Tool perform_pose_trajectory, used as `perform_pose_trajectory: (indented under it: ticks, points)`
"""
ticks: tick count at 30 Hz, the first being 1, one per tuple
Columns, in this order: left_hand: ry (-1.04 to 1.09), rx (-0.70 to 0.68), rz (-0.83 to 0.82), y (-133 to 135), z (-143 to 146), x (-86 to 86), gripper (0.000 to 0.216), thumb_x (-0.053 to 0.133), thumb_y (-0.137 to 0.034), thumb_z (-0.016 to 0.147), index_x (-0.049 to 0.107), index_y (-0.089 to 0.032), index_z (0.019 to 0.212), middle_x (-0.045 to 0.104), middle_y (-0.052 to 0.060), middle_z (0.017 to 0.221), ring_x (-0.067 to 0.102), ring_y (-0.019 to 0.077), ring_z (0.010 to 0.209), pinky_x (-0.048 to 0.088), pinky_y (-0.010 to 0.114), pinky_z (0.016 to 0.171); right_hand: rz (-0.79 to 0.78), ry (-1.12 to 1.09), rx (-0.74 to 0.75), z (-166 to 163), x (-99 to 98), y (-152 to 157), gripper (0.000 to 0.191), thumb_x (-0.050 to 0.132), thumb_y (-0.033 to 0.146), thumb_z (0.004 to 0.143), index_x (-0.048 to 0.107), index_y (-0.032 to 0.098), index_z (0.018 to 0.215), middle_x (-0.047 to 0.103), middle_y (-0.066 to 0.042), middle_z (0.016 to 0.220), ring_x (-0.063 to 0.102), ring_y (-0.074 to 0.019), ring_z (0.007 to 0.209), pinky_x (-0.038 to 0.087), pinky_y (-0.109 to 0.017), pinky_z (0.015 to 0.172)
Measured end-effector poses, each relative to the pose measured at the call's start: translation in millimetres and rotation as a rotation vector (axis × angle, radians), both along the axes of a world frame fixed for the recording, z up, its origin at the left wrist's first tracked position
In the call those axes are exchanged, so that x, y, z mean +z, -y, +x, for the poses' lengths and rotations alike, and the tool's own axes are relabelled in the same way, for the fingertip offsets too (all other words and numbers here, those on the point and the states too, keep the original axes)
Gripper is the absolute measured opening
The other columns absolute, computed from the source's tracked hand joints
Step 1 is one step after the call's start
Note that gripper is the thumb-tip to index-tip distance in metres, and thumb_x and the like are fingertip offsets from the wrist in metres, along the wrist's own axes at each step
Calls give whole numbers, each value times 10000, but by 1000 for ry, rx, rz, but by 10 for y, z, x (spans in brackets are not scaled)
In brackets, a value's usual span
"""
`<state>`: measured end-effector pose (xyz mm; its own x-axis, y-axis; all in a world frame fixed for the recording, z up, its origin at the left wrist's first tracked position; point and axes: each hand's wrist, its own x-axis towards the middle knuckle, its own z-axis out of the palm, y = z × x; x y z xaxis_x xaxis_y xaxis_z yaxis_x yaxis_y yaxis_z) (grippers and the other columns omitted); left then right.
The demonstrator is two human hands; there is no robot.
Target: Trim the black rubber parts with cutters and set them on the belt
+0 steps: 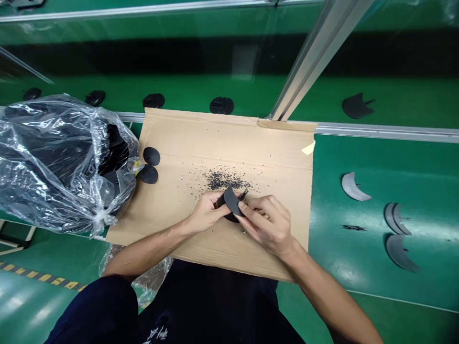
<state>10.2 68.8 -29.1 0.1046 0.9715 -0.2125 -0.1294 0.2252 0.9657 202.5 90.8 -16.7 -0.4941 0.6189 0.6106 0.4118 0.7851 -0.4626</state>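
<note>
Over the cardboard sheet point(172, 143), both hands grip a black curved plastic part point(232, 200). My left hand point(208, 212) is closed on its left side, with the thumb on its lower edge. My right hand point(268, 222) pinches its right side between thumb and fingers. A thin dark prong sticks up by the right fingertips; a small shiny bit shows beneath that hand, too small to name. Just beyond the part, black shavings point(224, 180) lie scattered on the cardboard. Two round black pieces point(151, 156) rest at the sheet's left edge.
At left, a clear plastic bag point(53, 162) holds black parts. Several curved parts point(354, 186) and a thin dark piece point(354, 228) lie on the green table point(423, 167) at right. A metal post point(304, 62) rises behind the cardboard, near a glossy panel with reflections.
</note>
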Motion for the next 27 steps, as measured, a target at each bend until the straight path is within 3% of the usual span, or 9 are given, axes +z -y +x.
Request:
perform_pose_trajectory:
  ticks: [5,11,14,17,27]
  points:
    - [57,45,-8,-15,-35,-24,402,841,-502,750,815,-170,976,809,87,976,749,241,950,565,364,951,-45,-21,6,14,-7,2,338,726,219,905,687,291,1233,699,-49,886,635,-190,801,519,-338,652]
    - [35,46,69,-3,-19,3,316,840,-446,769,818,-176,931,810,65,921,742,193,815,588,291,796,-23,-79,-74,45,-32,13,376,675,183,932,676,296,1290,727,-61,931,664,-198,830,539,-346,683]
    - [12,82,80,3,-9,17,306,847,-443,761,816,-176,905,808,59,894,739,189,819,581,292,831,23,-50,-39,34,-23,6,370,714,191,912,682,316,1260,715,-42,876,650,-189,805,512,-330,654]
    - [-28,93,99,8,0,37,303,840,-446,764,800,-156,843,797,62,843,723,184,787,578,291,800,11,-90,-105,38,-8,-9,353,717,170,907,695,296,1236,699,-50,866,622,-187,780,482,-332,631]
    - [-99,118,136,6,-15,78,347,819,-472,780,808,-152,913,806,93,946,748,223,886,597,322,833,248,8,-90,23,-16,-63,284,723,185,915,689,256,1189,673,-3,726,515,-146,638,403,-310,556]
